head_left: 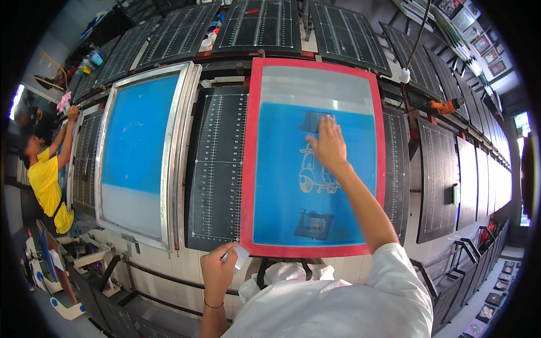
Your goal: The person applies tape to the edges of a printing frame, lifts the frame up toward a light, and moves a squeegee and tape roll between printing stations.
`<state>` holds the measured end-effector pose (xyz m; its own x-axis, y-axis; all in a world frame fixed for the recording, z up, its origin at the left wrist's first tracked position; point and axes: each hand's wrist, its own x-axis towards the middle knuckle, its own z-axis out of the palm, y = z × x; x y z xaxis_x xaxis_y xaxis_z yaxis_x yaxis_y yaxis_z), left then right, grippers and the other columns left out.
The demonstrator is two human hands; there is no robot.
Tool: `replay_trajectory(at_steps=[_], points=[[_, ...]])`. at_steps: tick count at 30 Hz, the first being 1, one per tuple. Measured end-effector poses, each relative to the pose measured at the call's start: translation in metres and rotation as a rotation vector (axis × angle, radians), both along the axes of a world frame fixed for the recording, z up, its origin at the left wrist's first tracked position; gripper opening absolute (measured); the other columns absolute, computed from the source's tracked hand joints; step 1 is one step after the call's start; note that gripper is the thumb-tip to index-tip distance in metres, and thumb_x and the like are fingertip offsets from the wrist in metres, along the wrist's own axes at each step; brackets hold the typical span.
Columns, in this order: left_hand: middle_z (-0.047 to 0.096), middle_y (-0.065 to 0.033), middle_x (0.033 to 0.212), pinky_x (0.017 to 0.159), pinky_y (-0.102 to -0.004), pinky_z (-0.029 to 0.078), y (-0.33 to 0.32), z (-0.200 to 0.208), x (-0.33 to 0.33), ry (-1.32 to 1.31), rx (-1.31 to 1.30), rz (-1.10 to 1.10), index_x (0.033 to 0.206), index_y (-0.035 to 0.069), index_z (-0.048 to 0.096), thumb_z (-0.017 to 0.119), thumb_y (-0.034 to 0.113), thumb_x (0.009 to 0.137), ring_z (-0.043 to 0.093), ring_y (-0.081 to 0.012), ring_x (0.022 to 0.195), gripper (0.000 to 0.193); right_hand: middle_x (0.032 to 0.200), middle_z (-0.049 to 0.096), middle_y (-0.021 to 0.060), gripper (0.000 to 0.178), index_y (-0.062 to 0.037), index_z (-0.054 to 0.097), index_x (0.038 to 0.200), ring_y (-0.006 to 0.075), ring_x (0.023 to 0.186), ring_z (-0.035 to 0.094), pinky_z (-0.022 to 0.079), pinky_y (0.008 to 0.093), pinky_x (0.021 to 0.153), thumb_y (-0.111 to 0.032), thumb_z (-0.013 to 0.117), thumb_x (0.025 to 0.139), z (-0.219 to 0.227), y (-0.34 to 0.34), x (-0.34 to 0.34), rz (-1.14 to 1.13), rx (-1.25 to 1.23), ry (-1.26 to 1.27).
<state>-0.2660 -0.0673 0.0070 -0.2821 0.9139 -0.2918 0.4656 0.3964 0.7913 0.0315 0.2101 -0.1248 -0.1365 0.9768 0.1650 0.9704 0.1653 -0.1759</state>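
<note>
A screen printing frame (255, 169) with a red border lies in front of me. Its blue mesh carries a pale scooter design (318, 169). My right hand (329, 141) lies over the mesh above the scooter, fingers stretched out. Its fingertips touch or hover at the edge of a dark, shiny patch (310, 121). A second dark patch (314, 225) sits on the mesh below the scooter. By the frame's near left corner, my left hand (218, 267) is closed around a pale, shiny object (242, 258), whose kind I cannot make out.
Left of me, metal-edged screens (169, 169) lean stacked beside a black ruled board (217, 169). Rows of black boards (256, 28) run behind and to the right. An orange tool (445, 106) rests at right. A person in a yellow shirt (45, 180) works at far left.
</note>
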Motion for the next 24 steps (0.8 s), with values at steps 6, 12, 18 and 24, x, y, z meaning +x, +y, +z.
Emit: replay_trajectory(at_steps=[6,12,18,24], points=[[0.073,-0.0182,0.089,0.067,-0.0276,0.052,-0.007,0.004,-0.002,0.021,0.014,0.014,0.098,-0.005,0.072,0.063,0.010,0.086,0.070,-0.0169,0.075,0.021,0.155,0.024,0.0276,0.082,0.0096,0.027,0.147,0.0382,0.146,0.019,0.014,0.0453,0.121,-0.056,0.038,0.099,-0.016,0.023,-0.022,0.036,-0.063,0.088],[0.074,-0.0163,0.088,0.067,-0.0277,0.052,-0.006,0.010,0.001,0.011,0.027,0.001,0.098,-0.005,0.071,0.062,0.009,0.088,0.070,-0.0158,0.076,0.020,0.152,0.029,0.0287,0.077,0.0122,0.030,0.143,0.0410,0.144,0.024,0.017,0.0471,0.119,-0.050,0.041,0.100,-0.006,0.021,-0.002,0.010,-0.077,0.028],[0.071,-0.0173,0.104,0.070,-0.0293,0.053,0.021,0.027,0.028,-0.260,0.253,-0.208,0.111,-0.004,0.067,0.060,0.010,0.090,0.070,-0.0178,0.085,0.026,0.119,0.065,0.0164,0.041,0.0008,0.059,0.127,0.0295,0.111,0.060,0.046,0.0391,0.096,-0.028,0.052,0.098,0.098,-0.072,0.015,-0.041,-0.268,0.995],[0.070,-0.0141,0.103,0.077,-0.0301,0.052,0.046,0.081,0.072,-0.298,0.170,-0.493,0.119,0.001,0.064,0.061,0.007,0.088,0.068,-0.0181,0.088,0.031,0.101,0.070,0.0110,0.027,-0.0005,0.069,0.110,0.0185,0.089,0.062,0.048,0.0318,0.081,-0.014,0.068,0.087,0.209,-0.202,-0.008,0.239,-0.338,1.011]])
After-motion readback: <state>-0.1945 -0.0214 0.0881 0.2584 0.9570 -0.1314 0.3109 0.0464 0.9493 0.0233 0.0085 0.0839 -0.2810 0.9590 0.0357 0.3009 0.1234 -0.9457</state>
